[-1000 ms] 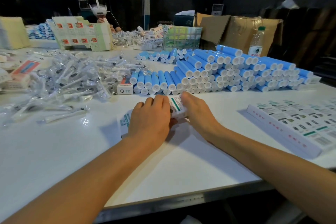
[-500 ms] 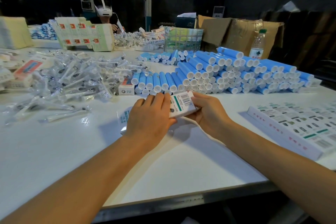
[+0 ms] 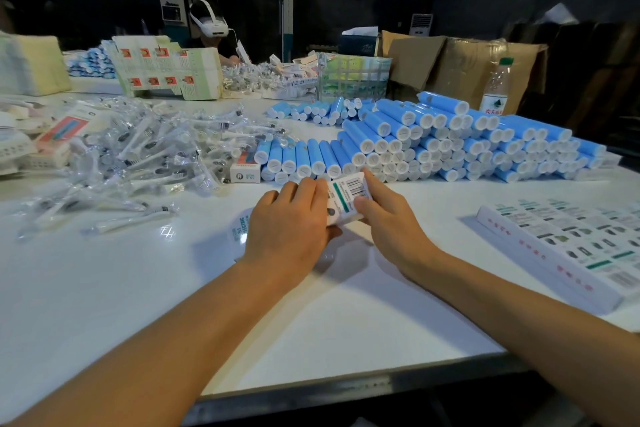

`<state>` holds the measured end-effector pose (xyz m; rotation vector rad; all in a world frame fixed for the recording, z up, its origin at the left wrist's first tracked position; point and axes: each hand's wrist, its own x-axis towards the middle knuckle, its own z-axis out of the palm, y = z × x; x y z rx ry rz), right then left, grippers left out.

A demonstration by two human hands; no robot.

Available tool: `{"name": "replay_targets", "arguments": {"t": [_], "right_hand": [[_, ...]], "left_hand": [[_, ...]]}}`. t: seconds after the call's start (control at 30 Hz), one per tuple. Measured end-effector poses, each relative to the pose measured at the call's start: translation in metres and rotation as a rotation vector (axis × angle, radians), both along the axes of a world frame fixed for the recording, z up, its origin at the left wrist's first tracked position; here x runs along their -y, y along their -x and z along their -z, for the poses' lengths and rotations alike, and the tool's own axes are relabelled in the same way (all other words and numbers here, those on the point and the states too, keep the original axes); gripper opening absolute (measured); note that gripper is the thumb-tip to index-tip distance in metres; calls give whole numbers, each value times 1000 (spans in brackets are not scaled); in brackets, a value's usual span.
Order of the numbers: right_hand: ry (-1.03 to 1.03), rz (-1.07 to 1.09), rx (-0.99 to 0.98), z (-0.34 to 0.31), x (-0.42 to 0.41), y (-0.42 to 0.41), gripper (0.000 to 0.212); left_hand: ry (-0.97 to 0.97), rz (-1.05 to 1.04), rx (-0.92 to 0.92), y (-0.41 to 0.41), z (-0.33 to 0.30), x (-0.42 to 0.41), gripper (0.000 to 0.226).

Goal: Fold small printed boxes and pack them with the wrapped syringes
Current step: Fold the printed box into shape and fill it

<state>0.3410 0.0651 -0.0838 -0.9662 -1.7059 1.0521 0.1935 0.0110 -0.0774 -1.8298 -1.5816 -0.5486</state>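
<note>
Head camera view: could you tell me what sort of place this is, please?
Probably a packing workshop or warehouse: stacked blue tubes, a heap of wrapped syringes, flat printed box blanks and cardboard cartons around a white table.

A dim packing workshop. Stacked blue cylindrical tubes with white caps [image 3: 450, 146] and heaped clear-wrapped white syringes [image 3: 145, 156] crowd a long white worktable [image 3: 104, 288]. Brown cardboard cartons [image 3: 460, 69] line the dark wall.

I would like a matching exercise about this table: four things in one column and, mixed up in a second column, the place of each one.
Things:
1. printed box
2. blue tubes
3. wrapped syringes
4. water bottle

Places:
A. heaped at the table's left
B. standing behind the tube stack, far right
C. between the left hand and right hand
D. stacked in rows beyond the hands

Pairs: 1-C, 2-D, 3-A, 4-B
</note>
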Motion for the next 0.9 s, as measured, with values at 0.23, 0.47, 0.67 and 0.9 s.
{"name": "replay_targets", "arguments": {"t": [0.23, 0.47, 0.67, 0.9], "right_hand": [[-193, 239, 70, -8, -1, -1, 20], [-305, 254, 120, -10, 6, 1, 12], [-438, 272, 239, -7, 5, 2, 18], [-550, 149, 494, -11, 7, -4, 71]], "left_hand": [[58, -57, 14, 2, 4, -2, 71], [20, -61, -2, 0, 1, 2, 70], [-13, -20, 11, 0, -2, 3, 71], [133, 70, 127, 14, -7, 6, 60]]}}
